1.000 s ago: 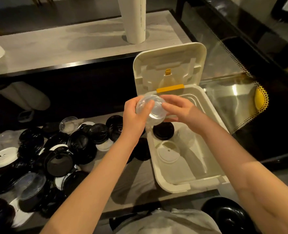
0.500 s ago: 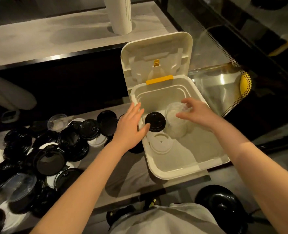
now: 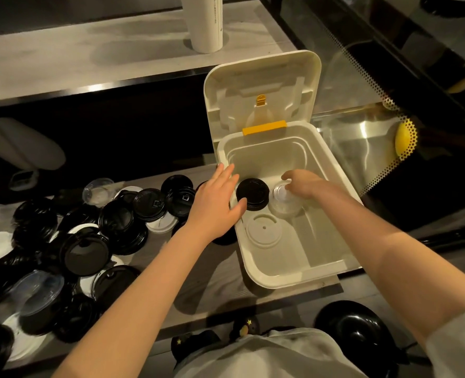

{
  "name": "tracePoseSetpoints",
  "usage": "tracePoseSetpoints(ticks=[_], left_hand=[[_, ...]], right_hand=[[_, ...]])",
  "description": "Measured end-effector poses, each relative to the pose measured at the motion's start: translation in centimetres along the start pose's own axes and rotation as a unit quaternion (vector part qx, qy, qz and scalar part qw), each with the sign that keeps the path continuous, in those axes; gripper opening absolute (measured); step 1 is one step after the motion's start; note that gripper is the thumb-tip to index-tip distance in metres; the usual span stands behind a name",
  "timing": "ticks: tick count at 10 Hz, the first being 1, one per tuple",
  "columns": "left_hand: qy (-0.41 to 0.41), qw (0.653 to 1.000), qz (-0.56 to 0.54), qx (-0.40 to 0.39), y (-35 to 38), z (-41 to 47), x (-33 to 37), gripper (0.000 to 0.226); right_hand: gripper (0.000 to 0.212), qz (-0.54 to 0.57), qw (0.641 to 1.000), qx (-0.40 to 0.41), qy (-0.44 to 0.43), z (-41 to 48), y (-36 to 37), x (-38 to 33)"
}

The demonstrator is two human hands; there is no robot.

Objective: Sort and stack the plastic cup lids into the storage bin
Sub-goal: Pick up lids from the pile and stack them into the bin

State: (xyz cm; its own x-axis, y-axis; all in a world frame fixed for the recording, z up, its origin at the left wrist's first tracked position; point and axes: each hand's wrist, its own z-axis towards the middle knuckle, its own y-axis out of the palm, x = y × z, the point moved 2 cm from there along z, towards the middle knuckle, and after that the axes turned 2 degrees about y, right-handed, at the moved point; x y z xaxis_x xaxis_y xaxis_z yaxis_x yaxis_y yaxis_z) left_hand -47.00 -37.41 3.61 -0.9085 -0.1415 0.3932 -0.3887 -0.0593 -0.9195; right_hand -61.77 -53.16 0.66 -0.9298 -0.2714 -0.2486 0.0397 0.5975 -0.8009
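A cream storage bin (image 3: 332, 170) stands on the counter with its hinged lid (image 3: 264, 85) up. On its floor lie a black lid (image 3: 253, 194), a white lid (image 3: 264, 232) and a clear dome lid (image 3: 283, 201). My right hand (image 3: 306, 185) is down inside the bin with its fingers on top of the clear dome lid. My left hand (image 3: 216, 205) hovers flat and open over the bin's left rim, holding nothing. A heap of black, white and clear lids (image 3: 89, 236) covers the counter to the left.
A white paper roll (image 3: 205, 23) stands on the raised shelf behind. A glass panel with a dotted edge (image 3: 373, 148) rises right of the bin. A black round object (image 3: 354, 331) sits below the counter's front edge. Bare counter (image 3: 206, 274) lies between heap and bin.
Both hands held the clear dome lid above the bin a second ago. My right hand has carried it down onto the bin floor beside the black lid; my left hand let go and opened.
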Motion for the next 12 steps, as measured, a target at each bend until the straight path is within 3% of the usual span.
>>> tracePoseSetpoints(ticks=[2,4,5,7,12], left_hand=[[0.001,1.000,0.005,-0.002,-0.1,0.0,0.1,0.060],[0.003,1.000,0.009,-0.004,-0.1,0.0,0.0,0.059],[0.005,0.999,0.032,-0.010,-0.1,0.1,0.0,0.061],[0.014,0.995,0.093,-0.020,-0.4,0.2,0.1,0.063],[0.038,0.996,0.074,-0.020,-0.7,0.1,-0.6,0.067]], right_hand=[[0.050,-0.011,1.000,0.010,0.001,0.3,-0.1,0.1],[0.054,0.003,0.994,0.087,-0.060,-0.2,0.1,0.2],[0.065,-0.097,0.990,0.050,-0.093,-1.0,0.7,0.0],[0.062,-0.180,0.980,0.038,-0.081,-0.8,1.0,-0.8],[0.074,-0.083,0.996,0.006,-0.030,-1.6,1.8,0.1]])
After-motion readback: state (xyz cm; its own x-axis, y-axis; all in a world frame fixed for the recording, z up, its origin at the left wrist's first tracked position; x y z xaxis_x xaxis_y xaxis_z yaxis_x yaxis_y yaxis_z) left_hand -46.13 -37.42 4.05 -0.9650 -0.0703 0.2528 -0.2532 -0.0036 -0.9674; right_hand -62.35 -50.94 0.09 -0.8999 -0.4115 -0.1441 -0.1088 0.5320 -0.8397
